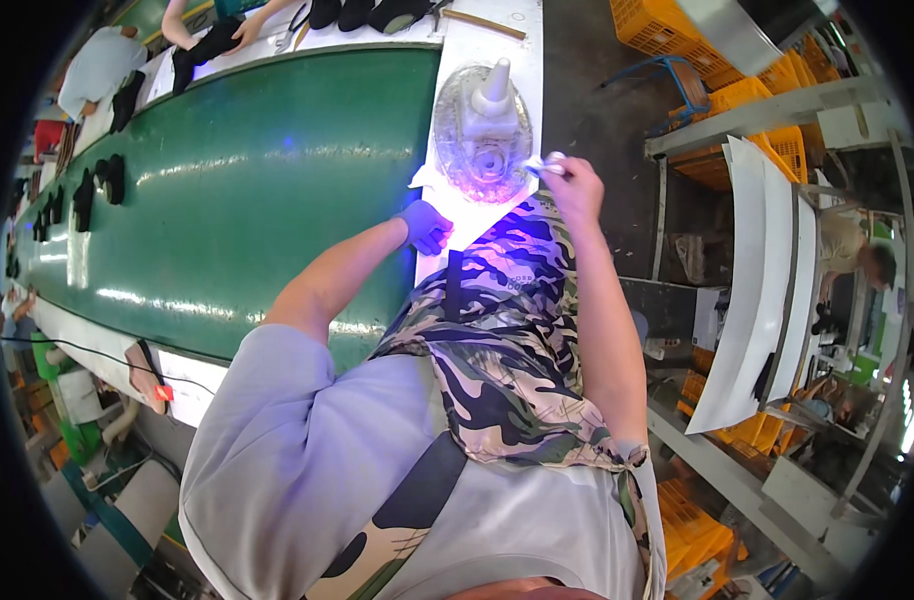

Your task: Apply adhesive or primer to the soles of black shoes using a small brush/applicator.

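My right hand (577, 190) is closed on a short white stick-like tool (548, 166), brush-like in shape, though its tip is too washed out to tell. The tool is beside the right rim of a round, shiny, plastic-covered tray (447, 120). On this tray stands a white container with a tapering spout (494, 92). Across the white table strip, my left hand (426, 228), in a glove tinted violet by the light, rests near the table's edge. Its fingers are loosely bent and partly apart, with nothing visible in them. Bright violet-white light falls on the tabletop (469, 215) between my hands.
A green conveyor belt (267, 200) carrying black shoes (83, 200) runs at my left. Another person's hands (245, 35) handle a black shoe at the far side. Yellow crates (667, 30), a blue-framed stool (687, 85) and a metal rack (757, 115) stand at right.
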A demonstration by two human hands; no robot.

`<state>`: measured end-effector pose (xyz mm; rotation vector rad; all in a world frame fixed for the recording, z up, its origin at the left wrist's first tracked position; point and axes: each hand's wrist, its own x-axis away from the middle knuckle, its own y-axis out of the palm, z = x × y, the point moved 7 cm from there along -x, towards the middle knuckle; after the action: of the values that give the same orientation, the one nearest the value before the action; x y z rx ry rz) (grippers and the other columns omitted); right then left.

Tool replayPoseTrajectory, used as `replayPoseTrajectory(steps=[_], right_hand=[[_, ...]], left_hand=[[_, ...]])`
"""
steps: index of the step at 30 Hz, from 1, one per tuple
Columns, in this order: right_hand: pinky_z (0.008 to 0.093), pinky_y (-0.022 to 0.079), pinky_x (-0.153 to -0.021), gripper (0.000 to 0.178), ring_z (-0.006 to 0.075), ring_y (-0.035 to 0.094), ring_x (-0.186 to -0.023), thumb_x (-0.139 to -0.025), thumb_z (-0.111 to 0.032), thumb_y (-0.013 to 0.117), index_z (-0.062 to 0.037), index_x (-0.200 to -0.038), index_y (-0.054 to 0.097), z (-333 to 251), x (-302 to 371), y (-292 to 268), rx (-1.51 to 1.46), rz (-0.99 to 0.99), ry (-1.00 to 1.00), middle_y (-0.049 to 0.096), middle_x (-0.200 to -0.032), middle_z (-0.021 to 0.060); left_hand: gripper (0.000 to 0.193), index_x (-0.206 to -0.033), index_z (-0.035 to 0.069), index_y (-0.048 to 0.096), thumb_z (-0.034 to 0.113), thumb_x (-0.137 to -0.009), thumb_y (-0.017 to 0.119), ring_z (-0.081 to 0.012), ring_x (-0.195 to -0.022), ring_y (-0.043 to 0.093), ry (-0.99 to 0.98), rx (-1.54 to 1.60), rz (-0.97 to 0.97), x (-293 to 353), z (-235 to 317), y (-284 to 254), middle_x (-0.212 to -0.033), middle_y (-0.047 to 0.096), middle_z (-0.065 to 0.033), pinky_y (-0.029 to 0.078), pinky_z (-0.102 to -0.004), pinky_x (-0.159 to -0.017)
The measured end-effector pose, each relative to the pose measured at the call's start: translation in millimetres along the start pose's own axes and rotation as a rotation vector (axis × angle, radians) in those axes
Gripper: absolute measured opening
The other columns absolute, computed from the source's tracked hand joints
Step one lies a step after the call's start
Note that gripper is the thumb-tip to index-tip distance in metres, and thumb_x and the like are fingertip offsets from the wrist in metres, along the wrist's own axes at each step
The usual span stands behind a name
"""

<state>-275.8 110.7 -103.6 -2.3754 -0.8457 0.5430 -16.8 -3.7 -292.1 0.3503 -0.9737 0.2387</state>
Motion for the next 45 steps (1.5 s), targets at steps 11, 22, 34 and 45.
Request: replayPoseTrajectory(steps=[11, 22, 34, 45], right_hand=[[0.0401, 0.051, -0.075, 0.010, 0.0300, 0.064, -0.083, -0.070, -0.015, 0.075, -0.0095, -0.077, 0.071, -32.3, -14.8, 90.3, 0.322, -0.157, -0.328, 0.065, -0.084, 0.0097], [0.0404, 0.048, -0.074, 0.009, 0.0296, 0.062, -0.084, -0.072, -0.015, 0.072, -0.0080, -0.077, 0.069, -38.2, -11.5, 94.4, 0.323, -0.169, -0.369, 0.065, -0.084, 0.0085], [0.0408, 0.049, -0.073, 0.014, 0.0281, 0.065, -0.079, -0.073, -0.021, 0.071, -0.0096, -0.082, 0.070, -23.3, -13.9, 87.2, 0.316, -0.247, -0.162, 0.068, -0.082, 0.0105], [0.0330, 0.050, -0.069, 0.019, 0.0178, 0.066, -0.070, -0.070, -0.021, 0.076, -0.0046, -0.079, 0.070, 58.2, -20.9, 52.2, -0.008, -0.100, 0.489, 0.070, -0.076, 0.0075]], left_hand=[[0.019, -0.083, 0.004, 0.066, 0.023, -0.087, 0.067, -0.0256, -0.058, 0.068, -0.037, -0.004, -0.039, -1.8, 4.8, 2.5, -0.073, 0.068, -0.0125, 0.054, -0.0388, -0.051], [0.019, -0.083, 0.003, 0.066, 0.022, -0.086, 0.068, -0.0259, -0.058, 0.068, -0.030, 0.002, -0.034, -8.2, 1.6, 1.0, -0.072, 0.068, -0.0130, 0.054, -0.0388, -0.049], [0.017, -0.084, 0.003, 0.067, 0.021, -0.085, 0.068, -0.0258, -0.056, 0.067, -0.031, 0.028, -0.003, 0.7, 3.7, 2.9, -0.071, 0.068, -0.0129, 0.054, -0.0389, -0.048], [0.017, -0.085, 0.006, 0.068, 0.023, -0.087, 0.066, -0.0253, -0.057, 0.068, -0.049, -0.020, 0.045, -2.6, 7.6, 2.2, -0.070, 0.068, -0.0104, 0.055, -0.0387, -0.051]])
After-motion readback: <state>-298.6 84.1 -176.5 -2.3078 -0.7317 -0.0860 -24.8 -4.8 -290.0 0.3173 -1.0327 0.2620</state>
